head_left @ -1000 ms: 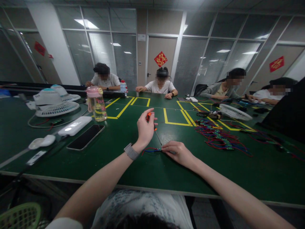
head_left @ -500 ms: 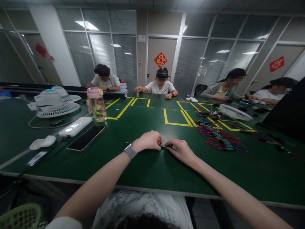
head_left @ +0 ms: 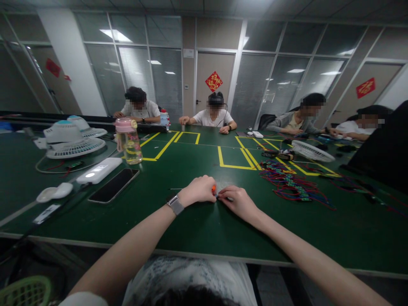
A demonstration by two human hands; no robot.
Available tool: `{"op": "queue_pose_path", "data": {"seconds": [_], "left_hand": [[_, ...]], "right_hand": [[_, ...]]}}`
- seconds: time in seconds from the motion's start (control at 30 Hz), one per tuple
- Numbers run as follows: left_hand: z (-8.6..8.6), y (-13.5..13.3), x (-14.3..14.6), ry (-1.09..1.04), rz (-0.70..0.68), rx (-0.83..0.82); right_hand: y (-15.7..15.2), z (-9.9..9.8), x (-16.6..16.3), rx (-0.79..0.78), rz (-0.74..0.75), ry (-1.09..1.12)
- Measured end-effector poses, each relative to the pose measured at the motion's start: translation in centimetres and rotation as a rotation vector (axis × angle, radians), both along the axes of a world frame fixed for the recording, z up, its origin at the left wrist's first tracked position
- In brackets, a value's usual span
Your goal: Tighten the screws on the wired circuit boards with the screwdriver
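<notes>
Over the green table, my left hand point(head_left: 200, 189) is closed, with an orange handle point(head_left: 213, 188) showing at its thumb side. A thin metal shaft point(head_left: 174, 188) sticks out on the other side of that hand, so the tool looks like a screwdriver. My right hand point(head_left: 238, 201) is closed in a pinch, its fingertips almost touching the left ones. Between both sets of fingertips is a tiny dark piece point(head_left: 217, 196), mostly hidden and too small to name. A bundle of small green circuit boards with red and blue wires point(head_left: 293, 185) lies right of my hands.
Left of my hands are a phone point(head_left: 114, 185), a white power bank point(head_left: 99, 170), a pink-lidded bottle point(head_left: 129, 142) and white fans point(head_left: 75, 146). Another fan point(head_left: 312, 151) lies at the right. Several co-workers sit along the far side. Yellow tape point(head_left: 236, 166) marks the tabletop.
My right fingertips have moved slightly left, closer to the left hand. The greenish piece seen between the fingertips before is now mostly covered. The view has shifted a little.
</notes>
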State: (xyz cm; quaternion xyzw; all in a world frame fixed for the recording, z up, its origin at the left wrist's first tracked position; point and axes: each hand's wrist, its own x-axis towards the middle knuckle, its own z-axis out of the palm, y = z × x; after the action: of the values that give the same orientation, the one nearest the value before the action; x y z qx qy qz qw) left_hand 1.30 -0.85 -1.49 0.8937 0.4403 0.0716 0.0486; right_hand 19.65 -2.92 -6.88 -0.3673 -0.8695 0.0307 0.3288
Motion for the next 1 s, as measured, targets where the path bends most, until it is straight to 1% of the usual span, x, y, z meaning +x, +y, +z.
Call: {"op": "queue_pose_path", "data": {"seconds": [0.17,0.27,0.33,0.43,0.5,0.57,0.67,0.73,0.8,0.93,1.0], "left_hand": [[0.0,-0.1,0.0,-0.012,-0.013,-0.016],[0.0,-0.1,0.0,-0.008,-0.015,-0.005],[-0.1,-0.1,0.1,0.004,-0.018,0.008],[-0.1,-0.1,0.1,0.023,-0.022,0.022],[-0.2,-0.1,0.2,0.033,-0.032,0.031],[-0.2,-0.2,0.2,0.042,-0.042,0.042],[0.0,-0.3,0.2,0.05,-0.052,0.045],[0.1,-0.3,0.2,0.049,-0.063,0.041],[0.2,-0.4,0.2,0.047,-0.067,0.039],[0.5,-0.4,0.0,0.046,-0.058,0.013],[0.5,-0.4,0.0,0.045,-0.054,0.005]], "right_hand": [[0.2,0.6,-0.1,-0.171,-0.042,0.131],[0.2,0.8,-0.2,-0.228,-0.046,0.172],[0.2,1.0,-0.1,-0.214,-0.01,0.161],[0.1,1.2,0.1,-0.124,0.084,0.071],[0.0,1.2,0.1,-0.097,0.111,0.042],[0.0,1.2,0.1,-0.13,0.085,0.078],[-0.1,1.0,0.0,-0.223,0.038,0.159],[-0.1,0.9,0.0,-0.245,0.037,0.181],[-0.1,0.9,0.1,-0.201,0.06,0.174],[0.1,1.2,0.5,-0.062,0.109,0.143],[0.1,1.5,0.8,-0.042,0.097,0.156]]}}
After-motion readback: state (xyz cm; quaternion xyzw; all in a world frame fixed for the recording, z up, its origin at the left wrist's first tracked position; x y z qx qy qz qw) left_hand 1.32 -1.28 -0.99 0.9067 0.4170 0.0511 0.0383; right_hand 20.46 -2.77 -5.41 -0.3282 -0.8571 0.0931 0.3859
